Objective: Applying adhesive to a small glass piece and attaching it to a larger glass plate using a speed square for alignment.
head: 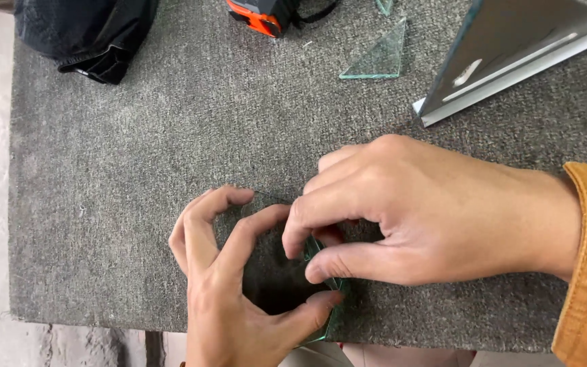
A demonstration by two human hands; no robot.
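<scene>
A small clear glass piece (273, 272) with greenish edges lies flat near the front edge of the grey carpeted table (130, 177). My left hand (239, 299) curls around it from below, fingertips on its far edge and thumb on its near right edge. Coming in from the right, my right hand (409, 217) pinches the pane's right edge between thumb and fingers. An orange-brown sleeve covers the right wrist. Much of the pane's outline is hidden by both hands.
A triangular glass offcut (378, 58) lies at the back. A large glass sheet with a white straightedge (511, 61) lies at the back right. An orange and black tape measure (263, 15) and a black cloth bundle (83, 30) sit along the far edge.
</scene>
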